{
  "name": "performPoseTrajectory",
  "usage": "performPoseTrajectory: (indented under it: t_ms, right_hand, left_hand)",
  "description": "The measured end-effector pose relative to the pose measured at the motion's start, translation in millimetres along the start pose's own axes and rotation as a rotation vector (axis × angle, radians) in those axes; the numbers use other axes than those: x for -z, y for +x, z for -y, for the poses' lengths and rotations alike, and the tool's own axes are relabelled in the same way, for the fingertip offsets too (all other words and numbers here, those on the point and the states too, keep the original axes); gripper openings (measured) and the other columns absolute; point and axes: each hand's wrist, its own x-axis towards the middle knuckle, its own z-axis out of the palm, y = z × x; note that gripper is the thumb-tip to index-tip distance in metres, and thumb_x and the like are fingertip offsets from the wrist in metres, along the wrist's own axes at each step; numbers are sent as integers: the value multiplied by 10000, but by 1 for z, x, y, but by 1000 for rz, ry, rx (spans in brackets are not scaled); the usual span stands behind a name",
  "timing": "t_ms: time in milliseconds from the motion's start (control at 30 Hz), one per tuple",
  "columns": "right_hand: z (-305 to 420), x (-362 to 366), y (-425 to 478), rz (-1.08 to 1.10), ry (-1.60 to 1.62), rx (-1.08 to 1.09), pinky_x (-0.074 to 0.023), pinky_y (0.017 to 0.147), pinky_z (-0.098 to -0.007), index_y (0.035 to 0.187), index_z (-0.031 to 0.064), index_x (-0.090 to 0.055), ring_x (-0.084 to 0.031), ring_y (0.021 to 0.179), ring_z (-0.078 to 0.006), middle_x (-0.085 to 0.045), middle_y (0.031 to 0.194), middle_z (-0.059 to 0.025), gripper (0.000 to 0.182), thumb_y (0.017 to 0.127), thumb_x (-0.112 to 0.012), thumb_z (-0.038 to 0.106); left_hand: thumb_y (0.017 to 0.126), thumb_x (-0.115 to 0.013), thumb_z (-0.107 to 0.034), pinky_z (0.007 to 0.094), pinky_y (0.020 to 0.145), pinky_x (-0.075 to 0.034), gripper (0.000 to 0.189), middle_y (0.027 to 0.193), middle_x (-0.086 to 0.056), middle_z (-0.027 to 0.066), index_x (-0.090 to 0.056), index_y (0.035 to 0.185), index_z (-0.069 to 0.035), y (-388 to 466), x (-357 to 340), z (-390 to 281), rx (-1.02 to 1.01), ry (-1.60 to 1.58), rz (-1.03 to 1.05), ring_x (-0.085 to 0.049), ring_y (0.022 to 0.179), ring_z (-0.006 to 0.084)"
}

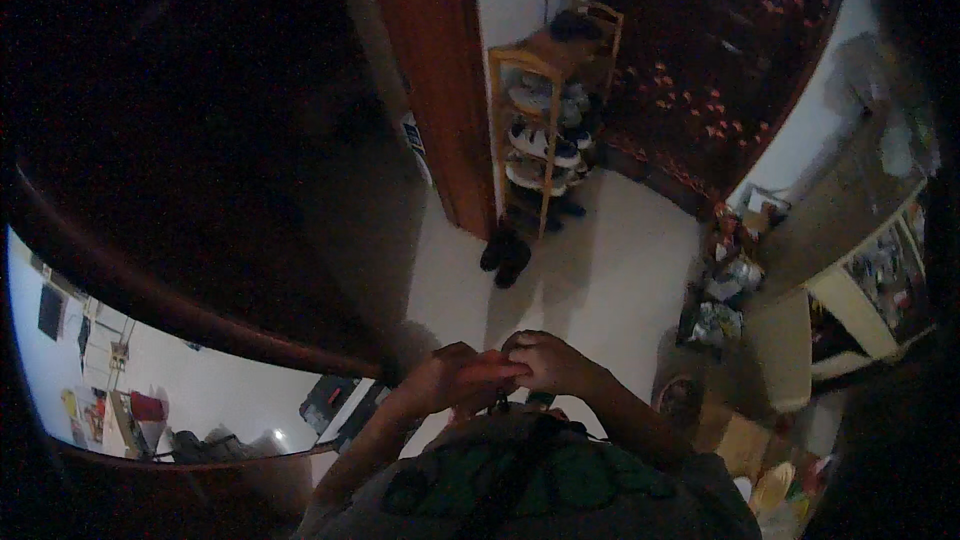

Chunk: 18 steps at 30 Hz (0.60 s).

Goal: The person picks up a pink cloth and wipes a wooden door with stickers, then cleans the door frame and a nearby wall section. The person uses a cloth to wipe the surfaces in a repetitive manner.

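Observation:
Both hands meet in front of my body, low in the middle of the view. Between them is a small reddish soft-looking item (491, 370), too dim and blurred to name. My left hand (437, 377) has its fingers closed around one side of it. The fingers of my right hand (551, 361) curl onto its other end. My shirt (525, 472), grey with a dark green print, lies just below the hands.
A wooden shoe rack (556, 75) with several shoes stands ahead beside a brown door frame (435, 82). Dark footwear (506, 257) lies on the pale floor (630, 255). Filled bags (716, 322) and a cream shelf unit (780, 345) line the right. A dark patterned curtain or door (690, 52) hangs beyond.

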Motion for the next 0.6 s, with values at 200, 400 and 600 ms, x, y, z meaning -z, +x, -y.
performPoseTrajectory:
  t_ms: [200,400,600]
  right_hand:
    - [-79,56,81,228,-221,-62,-537,934,-433,1057,32,-734,-667,1047,-342,-701,1102,-158,368,817,-785,307]
    - [-138,54,158,251,-13,-103,-542,934,-460,1190,42,-692,-665,1066,-353,-677,1143,-174,459,842,-798,322]
    - [-159,90,245,23,116,-105,-536,957,-444,1285,33,-623,-660,1113,-356,-662,1209,-190,475,871,-766,218]
  left_hand:
    - [786,-815,-175,446,810,-566,350,1039,-699,163,-724,1103,-56,56,26,46,320,76,-226,-689,946,378]
    - [789,-792,-127,452,819,-561,230,999,-712,166,-747,1007,-64,68,57,153,268,-117,-507,-690,914,381]
    - [886,-717,-242,462,863,-558,237,1023,-723,192,-749,1021,-50,133,151,189,367,170,-485,-689,951,389]
